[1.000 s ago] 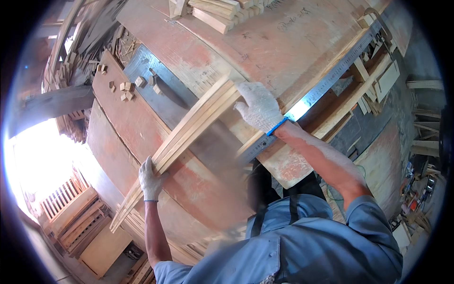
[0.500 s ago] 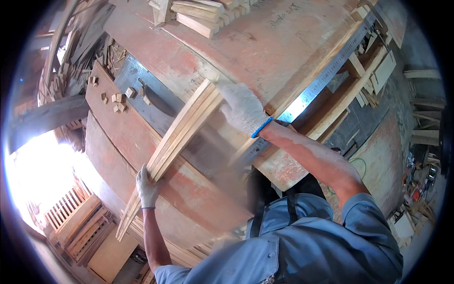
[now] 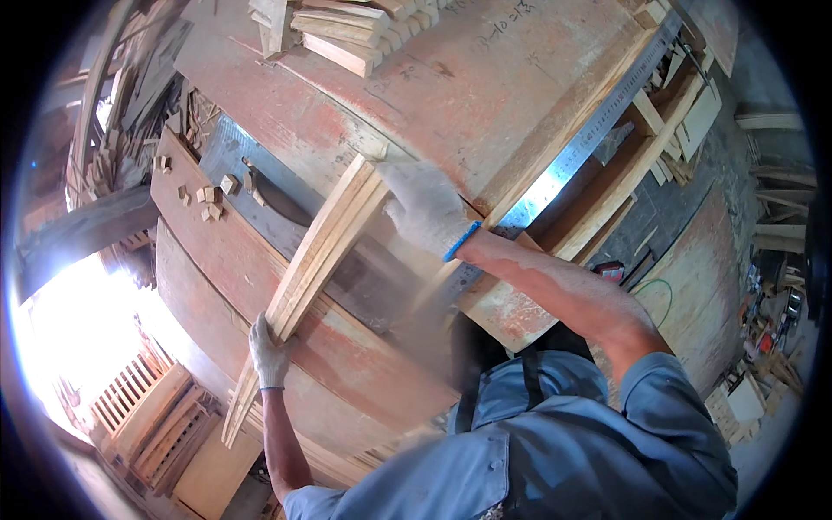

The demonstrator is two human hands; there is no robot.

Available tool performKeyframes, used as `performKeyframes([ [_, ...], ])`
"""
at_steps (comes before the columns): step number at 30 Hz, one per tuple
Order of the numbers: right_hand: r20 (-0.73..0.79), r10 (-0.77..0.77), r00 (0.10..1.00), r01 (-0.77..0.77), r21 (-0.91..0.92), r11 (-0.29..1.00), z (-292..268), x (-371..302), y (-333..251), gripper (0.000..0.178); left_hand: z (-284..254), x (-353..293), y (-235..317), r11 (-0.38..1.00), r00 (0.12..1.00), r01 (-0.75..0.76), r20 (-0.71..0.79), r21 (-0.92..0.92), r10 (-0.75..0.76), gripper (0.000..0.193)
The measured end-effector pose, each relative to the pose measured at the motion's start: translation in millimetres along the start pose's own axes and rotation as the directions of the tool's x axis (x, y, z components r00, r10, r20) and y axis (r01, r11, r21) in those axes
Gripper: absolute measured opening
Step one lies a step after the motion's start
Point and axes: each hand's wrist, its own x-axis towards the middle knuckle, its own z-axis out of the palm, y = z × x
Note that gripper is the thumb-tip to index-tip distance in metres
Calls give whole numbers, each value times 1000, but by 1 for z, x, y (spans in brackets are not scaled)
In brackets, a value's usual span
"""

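Holding a bundle of wooden strips at a slant over a workbench

Head view, sole view.
Item: bundle of long, pale wooden strips [image 3: 314,264], laid side by side; runs slantwise across the near part of the workbench [image 3: 498,113], upper end toward the bench middle, lower tips past the left hand and slightly fanned.
Left hand [image 3: 269,354]: white knit glove; grasping the bundle toward its lower end.
Right hand [image 3: 426,206]: white knit glove, blue cuff; fingers extended, thumb apart, not clenched; at the bundle's upper end, blur hiding whether it touches.
Surroundings: graduated steel rule [image 3: 555,186] along the bench edge, right of the right hand; grey metal plate [image 3: 238,152] with small wood offcuts [image 3: 214,210] beside it; stack of wooden pieces [image 3: 338,50] at the far side.
Step, by judgement: strips managed as one bundle, left hand bearing, right hand attending to the end.
Next move, by judgement: calls for a firm left-hand hold, strips together, lower tips clear of snags.
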Motion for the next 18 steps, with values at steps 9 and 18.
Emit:
performKeyframes([
  [9,24,27,999,-27,8,1000,3,0,2,52,-3,4,5,999,999,36,34,20,-36,82],
  [18,280,-544,791,610,-304,731,-20,76,-32,73,-6,7,-7,997,999,-48,-4,61,48,77],
])
